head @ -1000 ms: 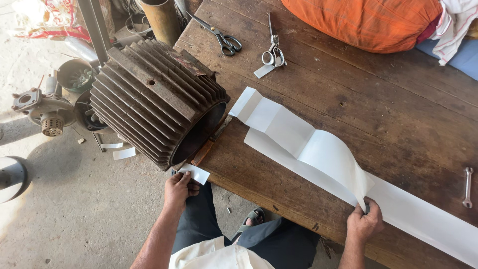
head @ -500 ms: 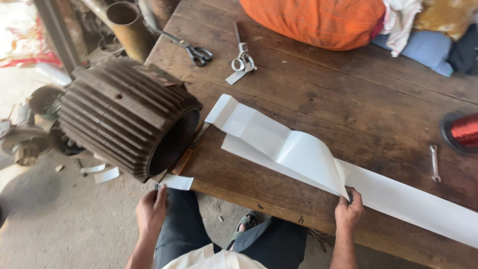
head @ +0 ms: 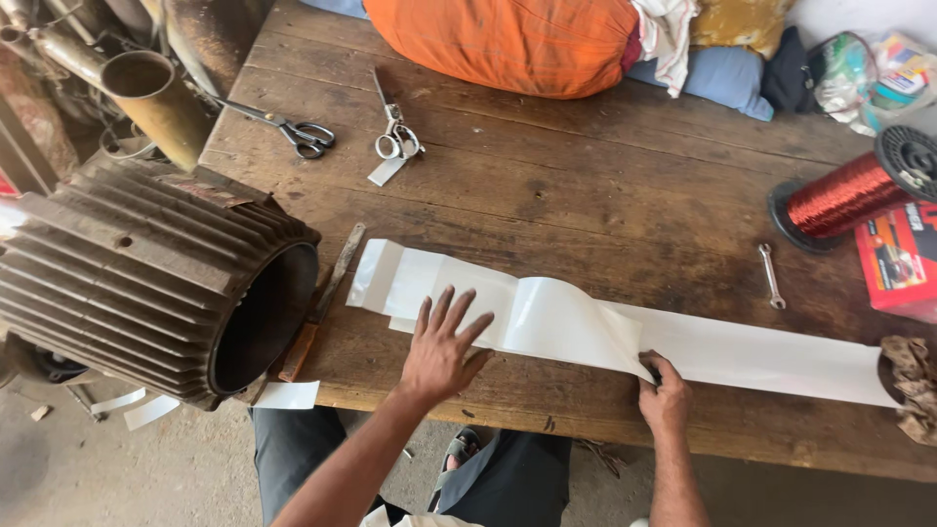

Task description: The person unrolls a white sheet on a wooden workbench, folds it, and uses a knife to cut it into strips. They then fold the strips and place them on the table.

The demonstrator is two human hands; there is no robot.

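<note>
A long white sheet (head: 761, 353) of paper-like material lies across the wooden table (head: 586, 205), with a folded hump in its middle. My left hand (head: 441, 346) lies flat on the sheet's left part, fingers spread. At the fold near the table's front edge, my right hand (head: 665, 393) pinches the sheet. A small white strip (head: 285, 395) lies at the table's front left edge, below the big ribbed grey motor housing (head: 137, 278).
Two pairs of scissors (head: 298, 132) (head: 395, 137) lie at the back left; an orange bundle (head: 508, 39) and cloths at the back. A copper wire spool (head: 844, 195), a small spanner (head: 770, 276) and a red box (head: 898, 256) are on the right. A metal pipe (head: 151, 98) stands left.
My left hand has let go of the small white strip and moved up onto the sheet, pressing it flat. The view has shifted right, showing the copper spool.
</note>
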